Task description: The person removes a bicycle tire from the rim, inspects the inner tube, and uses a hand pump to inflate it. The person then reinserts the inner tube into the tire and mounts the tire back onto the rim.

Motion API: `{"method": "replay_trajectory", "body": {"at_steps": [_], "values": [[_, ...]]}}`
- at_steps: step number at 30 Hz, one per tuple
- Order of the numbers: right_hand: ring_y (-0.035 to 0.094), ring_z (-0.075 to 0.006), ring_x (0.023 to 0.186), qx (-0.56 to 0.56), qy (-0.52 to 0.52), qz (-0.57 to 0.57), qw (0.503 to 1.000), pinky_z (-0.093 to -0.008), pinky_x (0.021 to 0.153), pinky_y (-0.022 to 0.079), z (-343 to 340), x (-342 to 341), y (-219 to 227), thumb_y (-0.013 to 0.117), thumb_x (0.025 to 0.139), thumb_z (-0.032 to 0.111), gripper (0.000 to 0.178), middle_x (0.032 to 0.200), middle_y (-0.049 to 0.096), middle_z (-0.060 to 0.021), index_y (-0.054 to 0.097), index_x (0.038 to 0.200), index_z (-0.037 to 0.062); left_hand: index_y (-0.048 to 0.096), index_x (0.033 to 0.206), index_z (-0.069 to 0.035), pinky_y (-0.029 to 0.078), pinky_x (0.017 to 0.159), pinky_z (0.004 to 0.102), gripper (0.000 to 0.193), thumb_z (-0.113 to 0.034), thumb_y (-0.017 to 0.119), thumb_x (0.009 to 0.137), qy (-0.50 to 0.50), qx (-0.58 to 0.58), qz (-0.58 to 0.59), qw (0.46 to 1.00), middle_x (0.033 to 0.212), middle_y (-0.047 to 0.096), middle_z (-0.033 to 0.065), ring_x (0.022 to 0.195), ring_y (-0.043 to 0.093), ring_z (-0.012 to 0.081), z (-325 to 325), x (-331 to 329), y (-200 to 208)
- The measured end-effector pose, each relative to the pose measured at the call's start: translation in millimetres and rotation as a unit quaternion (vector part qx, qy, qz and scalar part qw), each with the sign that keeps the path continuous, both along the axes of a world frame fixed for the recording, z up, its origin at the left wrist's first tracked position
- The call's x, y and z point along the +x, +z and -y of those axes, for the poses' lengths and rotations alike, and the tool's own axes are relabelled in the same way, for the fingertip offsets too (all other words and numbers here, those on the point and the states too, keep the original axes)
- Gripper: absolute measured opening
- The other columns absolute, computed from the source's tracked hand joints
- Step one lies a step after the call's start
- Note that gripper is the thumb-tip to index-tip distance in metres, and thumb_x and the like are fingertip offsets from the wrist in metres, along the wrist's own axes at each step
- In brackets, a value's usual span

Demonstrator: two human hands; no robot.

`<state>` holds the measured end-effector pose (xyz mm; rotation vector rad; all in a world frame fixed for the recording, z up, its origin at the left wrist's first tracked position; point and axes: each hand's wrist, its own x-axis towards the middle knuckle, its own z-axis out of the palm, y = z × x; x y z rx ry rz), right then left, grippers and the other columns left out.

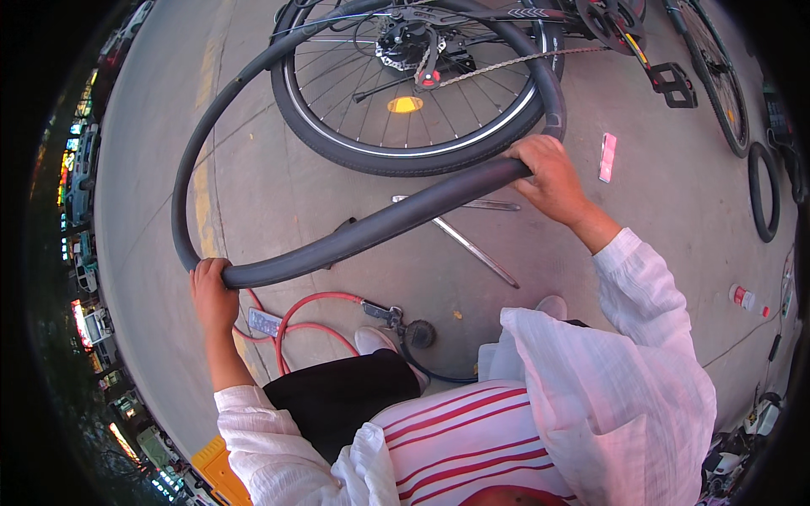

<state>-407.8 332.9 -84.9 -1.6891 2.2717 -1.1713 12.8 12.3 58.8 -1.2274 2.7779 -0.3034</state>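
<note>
1. Inner tube [371, 234], black and pretty plump, is held up over the pavement [139, 219] in front of the person, making a big lopsided loop.
2. Both hands are busy: left hand [213, 297] is wrapped round the near left bend, right hand [547, 179] grips the other end of the near stretch. They're well apart.
3. The far part of the loop crosses in front of the bike wheel [407, 42]. Can't tell if they touch.
4. Container-wise: a bottle [744, 297] with a red cap lies on its side over to the right, contents too small to make out. A yellow crate [221, 474] just pokes in at the lower left, insides out of sight.
5. Room-wise, pavement runs wide on the left, out to the parked vehicles [80, 181] along the rim. It's tighter up top, where the wheel sits within the loop's outline.
6. Underfoot stuff: metal levers [477, 253] below the tube, plus a red hose [325, 296] and a phone [264, 322] near the left hand.
7. Pink packet [607, 158] lies just right of the right hand; farther out there's a black ring [764, 192].
</note>
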Motion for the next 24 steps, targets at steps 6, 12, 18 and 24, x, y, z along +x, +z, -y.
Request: {"method": "replay_trajectory", "body": {"at_steps": [6, 12, 18, 24], "values": [[0.057, -0.0312, 0.097, -0.003, 0.026, -0.028, 0.999, -0.0416, 0.091, 0.041, -4, -4, -3, 0.076, 0.072, 0.018, 0.03, 0.093, 0.062, -0.0099, 0.06, 0.097, 0.0084, 0.068, 0.096, -0.01, 0.04, 0.098, 0.0475, 0.046, -0.027, 0.084, 0.057, -0.021, 0.279, 0.193, 0.941, 0.088, 0.067, 0.012, 0.091, 0.062, 0.0309, -40, -31, -16], [0.057, -0.0307, 0.102, -0.007, 0.054, -0.059, 0.997, -0.043, 0.092, 0.041, -6, 0, -5, 0.078, 0.069, 0.018, 0.039, 0.099, 0.06, -0.01, 0.058, 0.102, 0.0091, 0.066, 0.102, -0.006, 0.049, 0.074, 0.0378, 0.046, -0.032, 0.082, 0.068, 0.006, 0.537, 0.135, 0.833, 0.081, 0.064, 0.0139, 0.079, 0.062, 0.0288, -86, -68, -26], [0.058, -0.0306, 0.092, 0.114, -0.07, -0.007, 0.991, -0.04, 0.08, 0.047, -28, 51, 9, 0.08, 0.069, 0.019, 0.047, 0.102, 0.062, -0.0145, 0.06, 0.11, 0.0061, 0.066, 0.087, -0.012, 0.049, 0.067, 0.0412, 0.026, -0.027, 0.078, 0.07, -0.063, 0.307, 0.052, 0.948, 0.079, 0.065, 0.0096, 0.077, 0.065, 0.0311, -107, -77, -21], [0.06, -0.0158, 0.067, 0.357, 0.063, 0.667, 0.651, -0.0284, 0.055, 0.048, -25, 102, 1, 0.054, 0.091, 0.061, 0.06, 0.088, 0.066, -0.0084, 0.064, 0.108, 0.0039, 0.066, 0.087, -0.013, 0.049, 0.065, 0.041, 0.023, -0.022, 0.077, 0.069, -0.124, 0.237, -0.004, 0.964, 0.076, 0.062, 0.0067, 0.073, 0.063, 0.0297, -154, -92, -48]]}}
